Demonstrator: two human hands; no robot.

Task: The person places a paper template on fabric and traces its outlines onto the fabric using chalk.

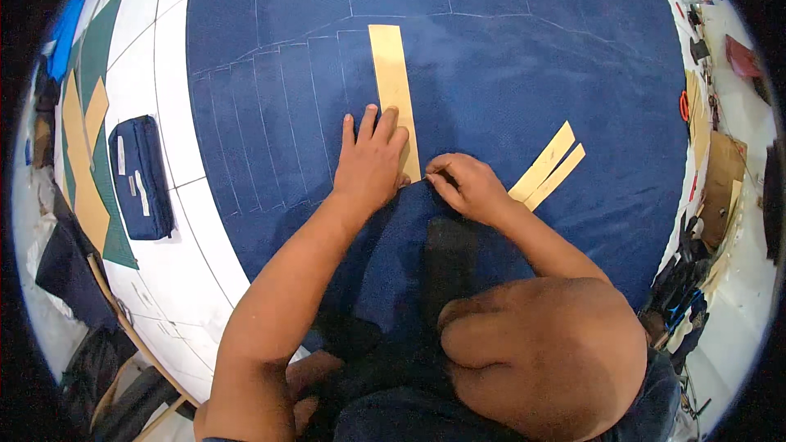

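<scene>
A dark blue cloth [508,74] lies spread in front of me, drawn with thin pale lines, several of them in a row at the left. On it a long tan card strip [389,65] points away from me. My left hand [372,160] lies over the strip's near part with fingers spread, pressing it against the cloth. Beside the strip's near right corner, my right hand [468,186] is closed in a pinch; whatever is between its fingertips is too small to make out. Just past the right wrist, two more tan strips [550,162] fan out on the cloth, partly covered by that forearm.
White tiles [176,74] border the cloth at left, with a dark blue zipped case [142,178] on them. Farther left lie green and tan pattern pieces [94,172] and a wooden stick [139,336]. Orange-handled scissors [684,105] and brown card [725,180] lie along the right edge.
</scene>
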